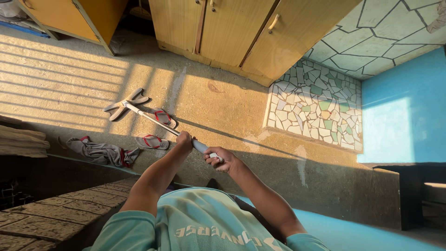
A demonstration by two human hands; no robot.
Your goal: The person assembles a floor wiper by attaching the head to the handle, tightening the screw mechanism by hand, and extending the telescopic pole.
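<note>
From the head camera, one long-handled floor wiper [153, 118] lay slanted across the sunlit concrete floor [223, 107], its pale shaft running from the hands down to a single grey blade resting on the floor at upper left. Both hands gripped that shaft: the left hand [184, 138] was wrapped closed around it farther down, and the right hand [219, 159] was curled shut around the end nearest the body, fingers folded over the handle. Two flip-flops with red straps lay on the floor just beside the shaft, one flip-flop [162, 117] close to the blade end and touching or nearly under the shaft (hard to tell which), the other flip-flop [151, 141] a little nearer the person, close to the left hand. One crumpled grey cloth [102, 152] with a red edge sat to the left of the sandals. One wooden cabinet [241, 32] stood against the far side with two handles in view, and one raised platform faced in broken-tile mosaic [316, 104] stood beside a blue wall [404, 116].
</note>
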